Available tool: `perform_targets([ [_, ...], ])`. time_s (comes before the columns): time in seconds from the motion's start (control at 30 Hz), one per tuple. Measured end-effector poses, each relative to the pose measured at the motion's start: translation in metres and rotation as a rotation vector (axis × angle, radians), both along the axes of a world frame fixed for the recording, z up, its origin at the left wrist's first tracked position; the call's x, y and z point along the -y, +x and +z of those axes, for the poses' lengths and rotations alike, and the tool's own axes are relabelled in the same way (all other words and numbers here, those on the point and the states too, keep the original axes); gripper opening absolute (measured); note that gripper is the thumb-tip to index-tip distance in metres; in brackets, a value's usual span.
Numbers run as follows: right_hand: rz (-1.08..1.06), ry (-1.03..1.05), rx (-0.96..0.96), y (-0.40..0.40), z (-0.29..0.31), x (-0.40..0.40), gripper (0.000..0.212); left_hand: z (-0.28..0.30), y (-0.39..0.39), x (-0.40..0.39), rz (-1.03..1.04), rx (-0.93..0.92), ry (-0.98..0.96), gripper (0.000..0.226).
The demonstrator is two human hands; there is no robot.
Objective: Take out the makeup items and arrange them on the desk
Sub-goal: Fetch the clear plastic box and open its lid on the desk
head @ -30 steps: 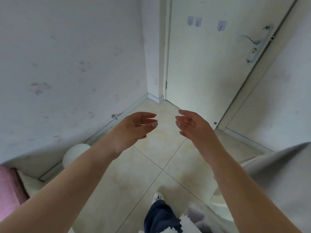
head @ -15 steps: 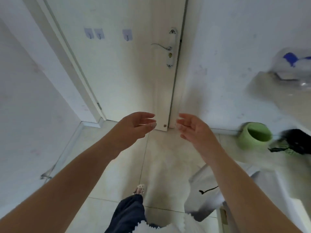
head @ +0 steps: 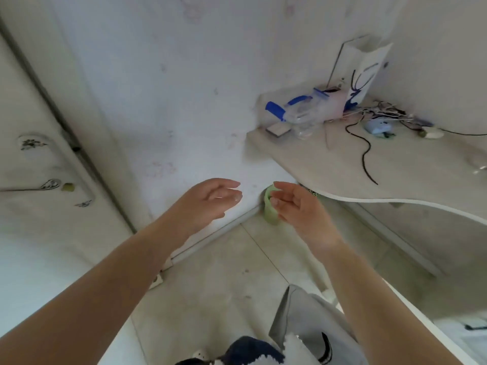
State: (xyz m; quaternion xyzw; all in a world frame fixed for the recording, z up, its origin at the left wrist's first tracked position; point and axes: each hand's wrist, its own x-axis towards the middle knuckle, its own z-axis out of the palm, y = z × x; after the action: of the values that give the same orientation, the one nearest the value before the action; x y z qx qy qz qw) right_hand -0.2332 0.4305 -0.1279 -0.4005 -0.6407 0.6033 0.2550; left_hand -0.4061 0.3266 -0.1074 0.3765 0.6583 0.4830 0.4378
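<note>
My left hand (head: 208, 200) and my right hand (head: 297, 206) are held out in front of me at chest height, palms facing each other, fingers loosely spread, holding nothing. The pale desk (head: 395, 175) is to the upper right, past my right hand. On its far corner lies a clear plastic pouch with blue trim (head: 303, 111), next to a white paper bag with a blue deer print (head: 366, 72). Whether makeup is inside either one cannot be seen.
Black and white cables (head: 366, 151) and a small light-blue object (head: 379, 127) lie on the desk. A green bin (head: 270, 210) stands on the floor in the corner under the desk edge. A door with a handle (head: 50, 184) is at the left. A grey chair (head: 311, 325) is below my right arm.
The view has swung right from the door to the desk corner. Both hands keep the same open pose in front of me.
</note>
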Motion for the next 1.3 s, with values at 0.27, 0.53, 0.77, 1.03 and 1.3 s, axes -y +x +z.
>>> perform_targets([
  [0.27,-0.240,0.037,0.036,-0.013,0.002,-0.100,0.029,-0.008,-0.041,-0.127,-0.143,0.073,-0.003,0.023],
  [0.53,-0.310,0.051,0.089,-0.032,-0.018,-0.276,0.032,-0.024,-0.072,-0.286,-0.068,0.165,-0.066,0.026],
  [0.77,-0.286,0.049,0.114,-0.051,-0.015,-0.422,0.030,-0.044,-0.091,-0.402,0.098,0.371,-0.162,0.048],
  [1.03,-0.277,0.385,0.374,-0.066,-0.017,-0.558,0.042,-0.075,-0.110,-0.474,0.203,0.540,-0.337,0.049],
  [1.3,-0.067,0.453,0.681,-0.077,-0.044,-0.623,0.053,-0.083,-0.106,-0.491,0.162,0.601,-0.358,0.032],
])
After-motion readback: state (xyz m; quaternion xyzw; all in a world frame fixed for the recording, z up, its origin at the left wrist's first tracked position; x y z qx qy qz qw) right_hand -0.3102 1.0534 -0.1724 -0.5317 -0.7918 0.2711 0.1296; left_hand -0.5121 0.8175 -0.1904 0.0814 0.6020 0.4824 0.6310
